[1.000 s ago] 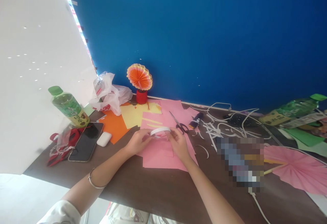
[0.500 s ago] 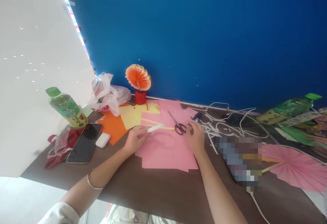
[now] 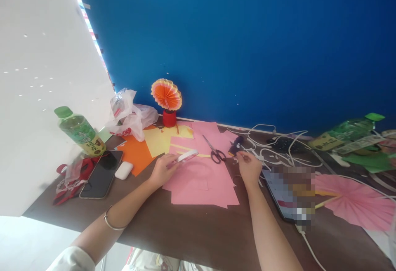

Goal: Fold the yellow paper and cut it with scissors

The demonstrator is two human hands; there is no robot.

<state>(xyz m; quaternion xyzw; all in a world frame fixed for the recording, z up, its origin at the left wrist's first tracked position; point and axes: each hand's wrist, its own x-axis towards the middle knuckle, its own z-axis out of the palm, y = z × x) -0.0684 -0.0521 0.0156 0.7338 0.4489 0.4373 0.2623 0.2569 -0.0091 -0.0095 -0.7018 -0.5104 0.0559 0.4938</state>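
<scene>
In the head view, my left hand (image 3: 163, 169) holds a white roll of tape (image 3: 187, 155) on edge over the pink paper sheets (image 3: 201, 186). The fingers of my right hand (image 3: 250, 168) are pinched together beside the dark glue-stick-like tube (image 3: 236, 146). Whatever thin thing they hold, if any, is too small to make out. Scissors with dark handles (image 3: 218, 155) lie partly spread on the pink paper, between my two hands. Thin white strips (image 3: 256, 155) lie on the table behind my right hand.
At the left are a green bottle (image 3: 82, 133), a dark phone (image 3: 102, 175) and a white earbud case (image 3: 124, 170). A folded paper fan (image 3: 167, 95) in a red base stands at the back. On the right, white cables (image 3: 278, 155) and a pink pleated fan (image 3: 355, 203).
My right hand has moved right and slightly down, away from the scissors, uncovering the dark tube. My left hand stays in place, and the tape roll has turned slightly.
</scene>
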